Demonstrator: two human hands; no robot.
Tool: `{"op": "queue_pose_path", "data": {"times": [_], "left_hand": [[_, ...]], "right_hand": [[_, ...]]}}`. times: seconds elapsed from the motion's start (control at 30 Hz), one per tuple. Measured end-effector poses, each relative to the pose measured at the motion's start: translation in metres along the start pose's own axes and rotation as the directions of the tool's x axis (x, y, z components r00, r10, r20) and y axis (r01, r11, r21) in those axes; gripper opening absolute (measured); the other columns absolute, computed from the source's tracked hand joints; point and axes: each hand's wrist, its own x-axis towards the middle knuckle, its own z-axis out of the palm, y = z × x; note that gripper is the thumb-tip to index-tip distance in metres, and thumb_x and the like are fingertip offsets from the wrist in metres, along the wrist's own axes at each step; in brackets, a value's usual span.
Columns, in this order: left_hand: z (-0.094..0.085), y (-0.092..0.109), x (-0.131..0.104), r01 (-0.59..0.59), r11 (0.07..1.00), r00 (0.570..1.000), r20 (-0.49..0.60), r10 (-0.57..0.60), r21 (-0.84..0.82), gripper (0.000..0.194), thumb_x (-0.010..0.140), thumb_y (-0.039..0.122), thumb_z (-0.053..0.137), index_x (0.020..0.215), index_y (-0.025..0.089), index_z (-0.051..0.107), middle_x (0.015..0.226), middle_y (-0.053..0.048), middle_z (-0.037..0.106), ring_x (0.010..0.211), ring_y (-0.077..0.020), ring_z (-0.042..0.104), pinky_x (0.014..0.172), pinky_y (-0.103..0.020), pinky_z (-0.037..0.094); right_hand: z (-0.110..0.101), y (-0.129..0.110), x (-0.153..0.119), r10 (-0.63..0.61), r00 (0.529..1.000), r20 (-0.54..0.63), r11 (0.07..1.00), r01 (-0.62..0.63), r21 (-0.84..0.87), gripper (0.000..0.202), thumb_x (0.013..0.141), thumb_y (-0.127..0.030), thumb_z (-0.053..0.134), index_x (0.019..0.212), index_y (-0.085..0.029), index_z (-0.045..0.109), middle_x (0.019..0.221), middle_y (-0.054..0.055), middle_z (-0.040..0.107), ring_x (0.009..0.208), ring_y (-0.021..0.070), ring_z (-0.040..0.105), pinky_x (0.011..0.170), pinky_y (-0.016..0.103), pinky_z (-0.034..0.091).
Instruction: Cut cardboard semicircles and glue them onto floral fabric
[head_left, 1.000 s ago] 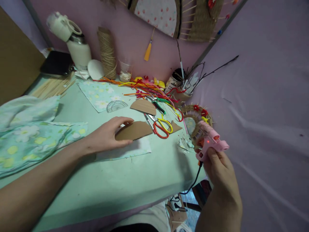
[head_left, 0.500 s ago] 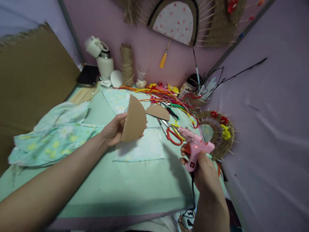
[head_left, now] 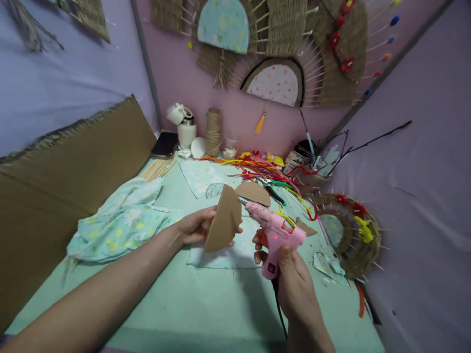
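Observation:
A half-round piece of cardboard (head_left: 223, 220) is held up over the table in my left hand (head_left: 196, 226), its straight edge to the left. My right hand (head_left: 289, 269) grips a pink hot glue gun (head_left: 277, 233) with a lit red light. The gun's nozzle points left, close to the cardboard's right side; whether they touch I cannot tell. Underneath lies a pale cloth piece (head_left: 246, 250), partly covered by the cardboard and the gun. Behind it a second cardboard half-round (head_left: 253, 193) rests flat, beside a clear protractor (head_left: 214, 190).
Patterned fabric (head_left: 125, 225) is bunched at left before a large cardboard sheet (head_left: 73, 196). Pliers (head_left: 275, 191) and coloured pipe cleaners (head_left: 257, 169) lie behind. A twine roll (head_left: 213, 132) and white bottle (head_left: 187, 133) stand at the back. A round woven decoration (head_left: 368, 245) is at right.
The glue gun has come left to the cardboard, its nozzle now close to the right side. The cardboard stays in my left hand. My view has tilted up, showing more of the wall.

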Motion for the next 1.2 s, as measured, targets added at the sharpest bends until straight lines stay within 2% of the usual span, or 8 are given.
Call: {"op": "queue_pose_path", "data": {"times": [0.17, 0.33, 0.57, 0.83, 1.07, 1.2], "left_hand": [[0.004, -0.001, -0.001, 0.035, 0.998, 0.999, -0.038, -0.033, 0.047, 0.053, 0.077, 0.037, 0.070, 0.126, 0.022, 0.054, 0.121, -0.012, 0.062, 0.117, -0.0347, 0.056, 0.089, -0.052, 0.051], [0.005, -0.001, 0.000, 0.055, 0.994, 0.996, -0.070, -0.048, 0.099, 0.058, 0.073, 0.037, 0.074, 0.126, 0.023, 0.053, 0.123, -0.012, 0.060, 0.119, -0.0369, 0.055, 0.087, -0.052, 0.052], [0.003, -0.003, 0.000, 0.053, 0.992, 0.997, -0.057, -0.046, 0.118, 0.056, 0.074, 0.035, 0.073, 0.125, 0.023, 0.053, 0.121, -0.011, 0.060, 0.117, -0.0352, 0.056, 0.087, -0.051, 0.052], [0.005, -0.003, 0.000, 0.054, 0.991, 0.998, -0.048, -0.049, 0.120, 0.054, 0.074, 0.032, 0.072, 0.124, 0.022, 0.055, 0.119, -0.012, 0.060, 0.115, -0.0341, 0.057, 0.084, -0.048, 0.053], [0.006, -0.002, 0.000, 0.058, 0.990, 0.997, -0.048, -0.052, 0.131, 0.053, 0.074, 0.032, 0.071, 0.123, 0.022, 0.055, 0.123, -0.013, 0.059, 0.117, -0.0353, 0.056, 0.086, -0.050, 0.052], [0.004, -0.003, -0.001, 0.059, 0.992, 0.998, -0.003, -0.059, 0.111, 0.055, 0.074, 0.032, 0.071, 0.126, 0.022, 0.053, 0.125, -0.013, 0.059, 0.119, -0.0360, 0.054, 0.087, -0.051, 0.051]], "right_hand": [[0.010, -0.006, 0.003, -0.039, 0.998, -0.058, 0.982, 0.027, -0.187, 0.060, 0.088, -0.067, 0.040, 0.103, -0.016, 0.066, 0.086, 0.009, 0.065, 0.065, 0.0158, 0.054, 0.054, 0.027, 0.041], [0.018, -0.009, 0.005, -0.070, 0.994, -0.083, 0.964, 0.046, -0.263, 0.061, 0.088, -0.068, 0.038, 0.102, -0.016, 0.066, 0.079, 0.006, 0.062, 0.061, 0.0147, 0.051, 0.051, 0.025, 0.038], [0.020, -0.007, 0.004, -0.071, 0.989, -0.131, 0.962, 0.033, -0.271, 0.061, 0.088, -0.068, 0.038, 0.099, -0.015, 0.066, 0.075, 0.005, 0.061, 0.060, 0.0145, 0.050, 0.052, 0.025, 0.039], [0.018, -0.005, 0.007, -0.119, 0.986, -0.113, 0.955, 0.082, -0.286, 0.060, 0.088, -0.067, 0.038, 0.096, -0.015, 0.066, 0.073, 0.006, 0.061, 0.057, 0.0146, 0.051, 0.049, 0.025, 0.038], [0.016, -0.002, 0.007, -0.079, 0.989, -0.128, 0.957, 0.039, -0.287, 0.061, 0.087, -0.070, 0.038, 0.087, -0.015, 0.065, 0.074, 0.006, 0.062, 0.057, 0.0143, 0.050, 0.048, 0.025, 0.037], [0.016, -0.004, 0.007, -0.082, 0.985, -0.149, 0.954, 0.035, -0.299, 0.062, 0.087, -0.071, 0.037, 0.087, -0.015, 0.064, 0.072, 0.006, 0.061, 0.055, 0.0137, 0.049, 0.048, 0.025, 0.037]]}}
